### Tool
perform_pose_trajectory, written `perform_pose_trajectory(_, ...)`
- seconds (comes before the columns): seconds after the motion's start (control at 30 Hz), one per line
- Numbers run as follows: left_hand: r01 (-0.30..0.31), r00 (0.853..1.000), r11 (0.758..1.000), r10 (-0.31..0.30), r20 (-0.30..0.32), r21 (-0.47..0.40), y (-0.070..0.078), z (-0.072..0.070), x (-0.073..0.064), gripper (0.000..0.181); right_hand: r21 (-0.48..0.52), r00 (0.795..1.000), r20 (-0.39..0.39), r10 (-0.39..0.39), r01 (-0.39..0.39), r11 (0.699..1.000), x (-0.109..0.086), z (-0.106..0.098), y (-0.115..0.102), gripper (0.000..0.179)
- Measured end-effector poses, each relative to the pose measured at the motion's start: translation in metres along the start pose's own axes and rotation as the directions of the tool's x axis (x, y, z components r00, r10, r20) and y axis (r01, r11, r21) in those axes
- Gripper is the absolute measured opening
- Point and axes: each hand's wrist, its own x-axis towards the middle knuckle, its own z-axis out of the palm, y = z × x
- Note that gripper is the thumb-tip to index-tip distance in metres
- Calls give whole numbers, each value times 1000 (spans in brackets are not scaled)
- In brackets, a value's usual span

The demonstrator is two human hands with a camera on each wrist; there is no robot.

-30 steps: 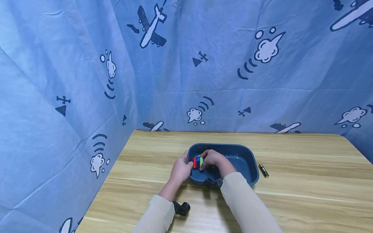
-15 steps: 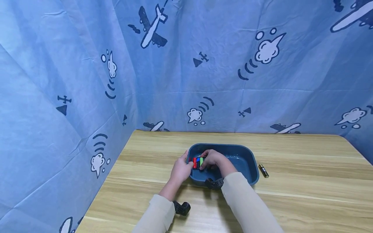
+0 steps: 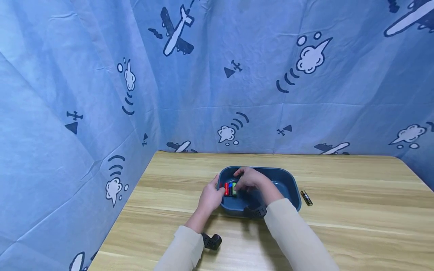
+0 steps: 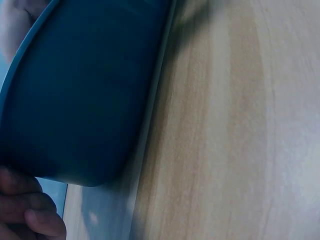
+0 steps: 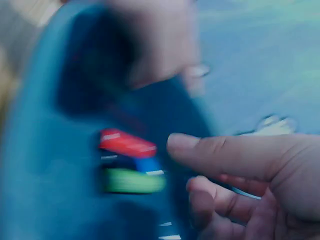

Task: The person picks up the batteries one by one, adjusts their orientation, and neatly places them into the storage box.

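Observation:
A dark blue plastic basin (image 3: 271, 168) sits on the table. My left hand (image 3: 211, 195) grips its left end, thumb over the rim; in the left wrist view its curled fingers (image 4: 42, 222) show at the basin's end wall. Inside, at that end, a red battery (image 5: 127, 143), a blue and black battery (image 5: 147, 165) and a green battery (image 5: 134, 181) lie side by side. My right hand (image 3: 252, 180) hovers over the basin just right of the green battery. Its thumb and fingers are apart, holding nothing, in the blurred right wrist view.
A black and gold battery (image 3: 306, 198) lies on the wooden table (image 3: 356, 203) just right of the basin. Behind the table and on its left hangs a blue curtain (image 3: 203, 86) printed with planes. Black wrist cameras (image 3: 211, 241) sit below both hands.
My right hand has let go of the green battery and moved slightly up and to the right. The left hand stays on the basin, and the batteries keep their row.

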Motion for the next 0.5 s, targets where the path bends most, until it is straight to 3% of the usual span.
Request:
perform_pose_trajectory(0.17, 0, 1000, 1000, 0, -14, 0, 1, 1, 0, 56, 26, 990, -41, -137, 138, 990, -23, -48, -8, 47)
perform_pose_trajectory(0.27, -3, 1000, 1000, 3, -21, -2, 1, 1, 0, 56, 22, 972, -104, -212, 216, 976, -36, -78, 1, 44)
perform_pose_trajectory(0.4, -4, 1000, 1000, 4, -14, -4, 1, 2, 0, 56, -32, 947, -194, -257, 256, 966, -53, -111, 34, 47)
perform_pose_trajectory(0.5, -10, 1000, 1000, 10, -19, 11, 1, 1, -2, 56, -82, 944, -197, -264, 252, 964, -63, -129, 68, 50)
